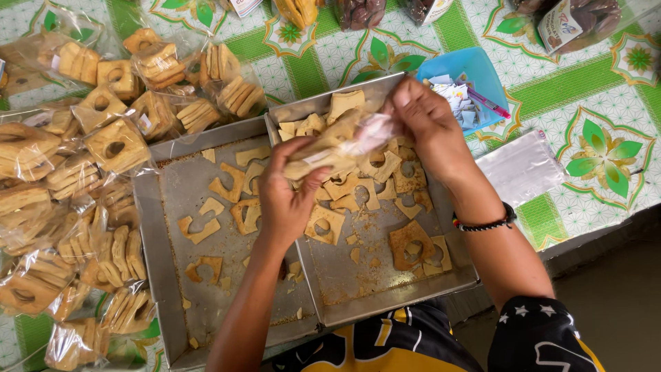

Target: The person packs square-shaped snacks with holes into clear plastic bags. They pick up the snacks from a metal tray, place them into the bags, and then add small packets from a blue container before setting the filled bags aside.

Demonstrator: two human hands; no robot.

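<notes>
Gripping the clear cookie bag (337, 148) lengthwise, the left hand (286, 200) is closing underneath while the right hand (427, 124) is pinching its upper-right mouth.

Two trays, two hands, one bag

Two metal trays (160, 227) (385, 289), one blue tub (458, 72), one clear bag (337, 148) between two hands (289, 196) (427, 124).

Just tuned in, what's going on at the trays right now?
A person holds a clear bag of biscuits over two metal trays. The left hand grips it from below; the right hand pinches its top end. Loose ring-shaped biscuits lie in the trays, and filled bags are piled to the left.
</notes>
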